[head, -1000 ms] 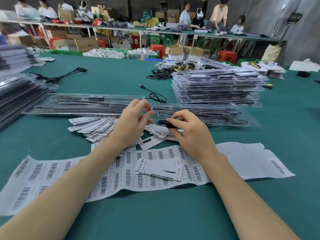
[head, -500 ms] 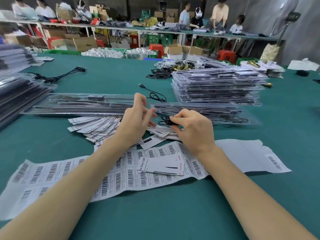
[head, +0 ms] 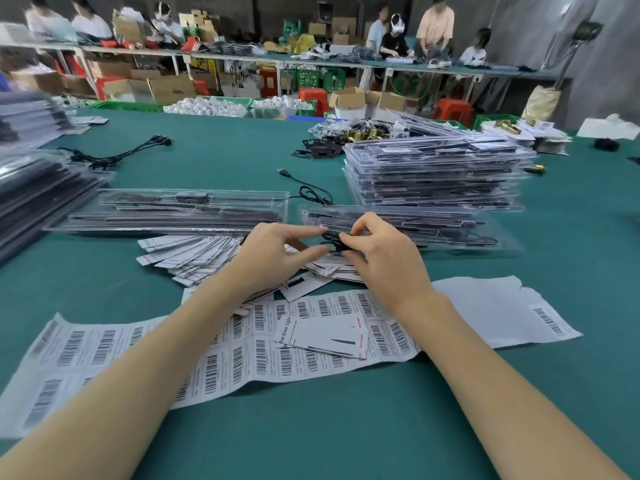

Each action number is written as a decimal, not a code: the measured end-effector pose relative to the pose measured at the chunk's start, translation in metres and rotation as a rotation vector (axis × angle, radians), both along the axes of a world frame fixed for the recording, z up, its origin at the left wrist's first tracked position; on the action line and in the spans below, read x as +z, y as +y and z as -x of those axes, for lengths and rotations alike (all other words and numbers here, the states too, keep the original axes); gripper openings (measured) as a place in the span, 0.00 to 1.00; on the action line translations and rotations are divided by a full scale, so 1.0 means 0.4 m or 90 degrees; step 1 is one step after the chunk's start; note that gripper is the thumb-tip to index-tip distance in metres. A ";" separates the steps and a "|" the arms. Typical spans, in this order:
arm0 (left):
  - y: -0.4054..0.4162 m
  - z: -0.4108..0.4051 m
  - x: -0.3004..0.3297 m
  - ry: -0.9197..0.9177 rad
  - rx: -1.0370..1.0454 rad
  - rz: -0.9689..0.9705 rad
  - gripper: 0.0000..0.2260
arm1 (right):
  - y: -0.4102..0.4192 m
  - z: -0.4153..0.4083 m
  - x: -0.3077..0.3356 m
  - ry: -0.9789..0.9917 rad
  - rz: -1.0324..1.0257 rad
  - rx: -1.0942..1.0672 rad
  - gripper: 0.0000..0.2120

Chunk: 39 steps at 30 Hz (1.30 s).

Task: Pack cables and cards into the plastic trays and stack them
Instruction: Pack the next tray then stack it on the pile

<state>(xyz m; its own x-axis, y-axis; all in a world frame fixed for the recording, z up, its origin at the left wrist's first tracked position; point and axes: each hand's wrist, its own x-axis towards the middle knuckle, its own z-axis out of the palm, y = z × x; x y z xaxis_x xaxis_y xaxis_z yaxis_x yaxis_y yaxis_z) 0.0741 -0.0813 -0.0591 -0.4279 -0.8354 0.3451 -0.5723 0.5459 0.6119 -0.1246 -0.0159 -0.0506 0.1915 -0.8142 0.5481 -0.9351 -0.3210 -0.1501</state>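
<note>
Since the frame a second ago both hands have shifted up from the cards to the near edge of the clear plastic tray [head: 450, 233] lying at centre right on the green table [head: 346, 427], and the left hand's fingers have straightened. Now the right hand [head: 388, 261] pinches a small coiled black cable [head: 334, 239] between thumb and curled fingers, right at that tray's near left corner; most of the coil is hidden behind the fingers, so its shape is hard to make out. Next to it, the left hand [head: 273, 254] has forefinger and thumb stretched toward the coil, tips apart; whether they touch the cable cannot be told. Left of the tray lies a second clear tray [head: 173, 213] with dark strips inside. Just nearer than both trays spreads a fan of white printed cards [head: 190, 252], partly covered by the left wrist. Nearer still lies a long white sheet of barcode labels [head: 138, 358], with a loose white card [head: 329, 336] on it. Behind the tray stands a tall stack of filled clear trays [head: 433, 174]. Far left, another stack [head: 38, 199] is blurred and cut off by the frame edge.
</note>
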 end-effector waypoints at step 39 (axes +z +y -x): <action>0.009 0.099 -0.005 -0.273 -0.082 0.151 0.19 | -0.007 0.053 0.006 -0.134 -0.244 -0.005 0.21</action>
<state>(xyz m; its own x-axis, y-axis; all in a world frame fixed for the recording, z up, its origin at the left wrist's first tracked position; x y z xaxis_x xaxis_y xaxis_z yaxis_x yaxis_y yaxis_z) 0.0343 -0.0779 -0.0609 -0.6672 -0.6862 0.2897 -0.6639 0.7242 0.1864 -0.1458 -0.0187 -0.0483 0.1013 -0.9674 0.2321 -0.8731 -0.1983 -0.4454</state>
